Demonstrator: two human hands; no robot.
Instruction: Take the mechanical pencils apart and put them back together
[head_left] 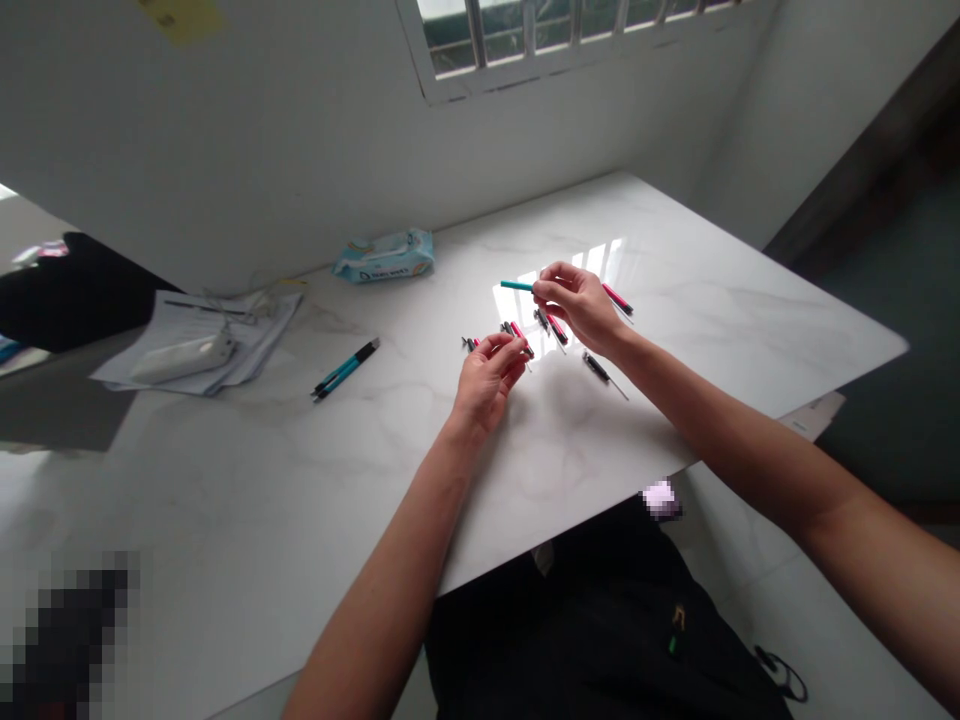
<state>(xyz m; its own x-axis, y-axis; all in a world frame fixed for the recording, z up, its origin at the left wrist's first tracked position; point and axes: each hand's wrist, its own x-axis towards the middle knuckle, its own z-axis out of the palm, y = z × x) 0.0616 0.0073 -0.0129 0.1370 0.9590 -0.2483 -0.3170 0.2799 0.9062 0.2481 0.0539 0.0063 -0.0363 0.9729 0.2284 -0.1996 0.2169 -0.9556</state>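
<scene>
From afar, I see the right hand (576, 303) with fingers pinched on a teal pen barrel (515, 286), upper center of frame; the left hand (486, 380) curls by pink pen parts (517, 331), its hold unclear, above the white table (405, 440).

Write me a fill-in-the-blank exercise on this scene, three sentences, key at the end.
1. The ____ hand holds the teal tube.
2. In the picture, the teal pens lie to the ____ of the left hand.
3. Of the papers and the blue pack, the ____ lies nearer the hands.

Missing words: right; left; blue pack
</scene>
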